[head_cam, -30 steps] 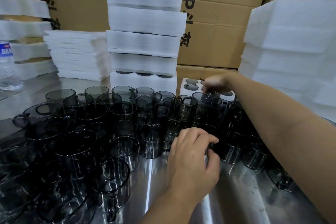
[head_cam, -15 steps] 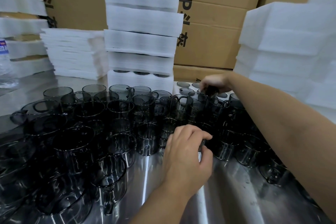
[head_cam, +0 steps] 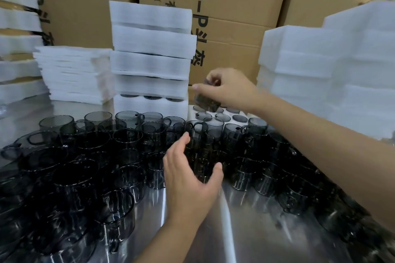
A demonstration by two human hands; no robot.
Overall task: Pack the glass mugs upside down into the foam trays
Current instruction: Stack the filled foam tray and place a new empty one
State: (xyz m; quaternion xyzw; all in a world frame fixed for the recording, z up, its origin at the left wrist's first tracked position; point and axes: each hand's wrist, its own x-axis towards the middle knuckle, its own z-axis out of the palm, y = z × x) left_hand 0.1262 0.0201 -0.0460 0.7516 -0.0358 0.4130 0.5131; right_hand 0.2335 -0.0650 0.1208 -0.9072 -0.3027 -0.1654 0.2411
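Several smoky grey glass mugs (head_cam: pixel 130 141) stand upright, crowded on a steel table. Behind them lies a white foam tray (head_cam: pixel 190 111) with round pockets, some holding upturned mugs. My right hand (head_cam: pixel 230 89) grips one tilted mug (head_cam: pixel 207 101) in the air just above that tray. My left hand (head_cam: pixel 188 175) hovers over the mugs at the middle of the table, fingers spread and thumb out, around a mug (head_cam: pixel 201 162) without clearly gripping it.
A stack of filled foam trays (head_cam: pixel 149 60) rises behind the mugs. Thin foam sheets (head_cam: pixel 72 74) are piled at left, more foam blocks (head_cam: pixel 333 66) at right. Cardboard boxes (head_cam: pixel 230 6) form the back wall. Bare steel table (head_cam: pixel 235 230) lies in front.
My right hand has lifted a mug out of the cluster and carried it up over the foam tray. My left hand has opened and moved forward over the mugs.
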